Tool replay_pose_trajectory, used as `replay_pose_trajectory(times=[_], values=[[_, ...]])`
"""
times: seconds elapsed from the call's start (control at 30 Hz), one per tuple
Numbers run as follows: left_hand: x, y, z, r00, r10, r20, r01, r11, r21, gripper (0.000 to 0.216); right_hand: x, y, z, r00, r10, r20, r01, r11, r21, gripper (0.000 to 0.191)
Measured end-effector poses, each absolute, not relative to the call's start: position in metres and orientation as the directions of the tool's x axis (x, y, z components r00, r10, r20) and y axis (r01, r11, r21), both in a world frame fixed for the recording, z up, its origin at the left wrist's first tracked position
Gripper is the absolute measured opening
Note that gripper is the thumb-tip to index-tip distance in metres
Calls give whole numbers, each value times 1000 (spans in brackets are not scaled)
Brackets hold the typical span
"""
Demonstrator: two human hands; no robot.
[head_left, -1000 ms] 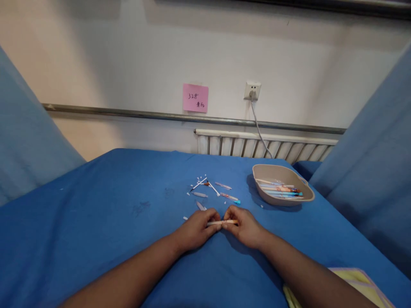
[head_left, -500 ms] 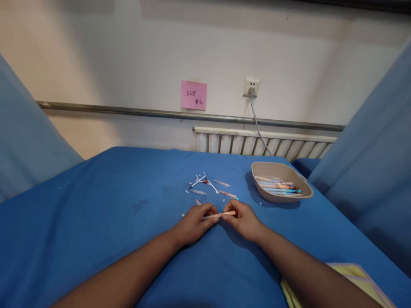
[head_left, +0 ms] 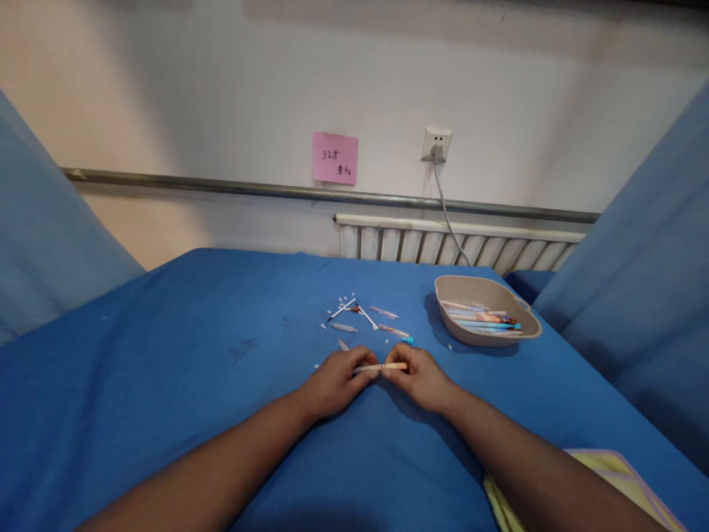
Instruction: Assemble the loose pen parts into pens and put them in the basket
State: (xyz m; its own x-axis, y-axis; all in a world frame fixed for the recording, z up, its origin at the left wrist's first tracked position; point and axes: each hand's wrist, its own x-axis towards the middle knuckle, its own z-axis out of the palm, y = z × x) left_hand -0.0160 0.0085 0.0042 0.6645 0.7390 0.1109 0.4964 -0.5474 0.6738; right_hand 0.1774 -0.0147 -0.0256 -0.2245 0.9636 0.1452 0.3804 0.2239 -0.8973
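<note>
Between my two hands lies a slim pen (head_left: pixel 394 366), pale at its left part and orange at its right end, held roughly level. My left hand (head_left: pixel 337 380) pinches the left part, and my right hand (head_left: pixel 421 378) pinches it near the orange end; the fingertips nearly meet. Just beyond my hands, pen parts are spread on the blue cloth: white refills (head_left: pixel 367 318), a greyish barrel (head_left: pixel 344 327), a clear barrel (head_left: pixel 384 312) and a patterned piece with a blue end (head_left: pixel 394 331). Another greyish piece (head_left: pixel 343 344) is partly hidden by my left hand.
A beige basket (head_left: pixel 481 341) with several pens stands at the right. Small white bits (head_left: pixel 346 299) are scattered around the parts. A yellow cloth (head_left: pixel 614 473) lies under my right forearm. Behind are a radiator (head_left: pixel 399 240), a plugged-in cord (head_left: pixel 444 210) and side curtains (head_left: pixel 636 244).
Both hands keep their pinch on the pen, which now lies slightly more level. The view has shifted a little; the parts and basket stay put.
</note>
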Motion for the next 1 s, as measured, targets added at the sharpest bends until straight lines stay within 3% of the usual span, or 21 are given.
replay_pose_trajectory(times=[0.13, 0.27, 0.43, 0.53, 0.7, 0.83, 1.0], values=[[-16, 6, 6, 677, 726, 116, 475, -552, 686, 22, 177, -15, -25, -235, 968, 88, 439, 187, -879, 33], [-15, 5, 8, 701, 704, 116, 451, -564, 692, 23, 176, -15, -26, -253, 967, 40, 372, 135, -918, 48], [-14, 10, 9, 668, 734, 122, 406, -498, 766, 30, 177, -11, -25, -236, 972, 11, -69, -6, -998, 62], [-13, 13, 10, 632, 766, 118, 368, -431, 824, 31, 176, -11, -20, -189, 979, 77, -209, 36, -977, 51], [-11, 13, 10, 660, 745, 95, 288, -368, 884, 29, 167, -18, -14, -161, 960, 228, -136, 207, -969, 35], [-9, 9, 7, 711, 703, 17, 192, -217, 957, 29, 164, -22, -14, -193, 940, 280, -55, 275, -960, 21], [-6, 3, 4, 721, 690, -54, 140, -69, 988, 34, 165, -19, -20, -130, 952, 277, 85, 289, -954, 25]])
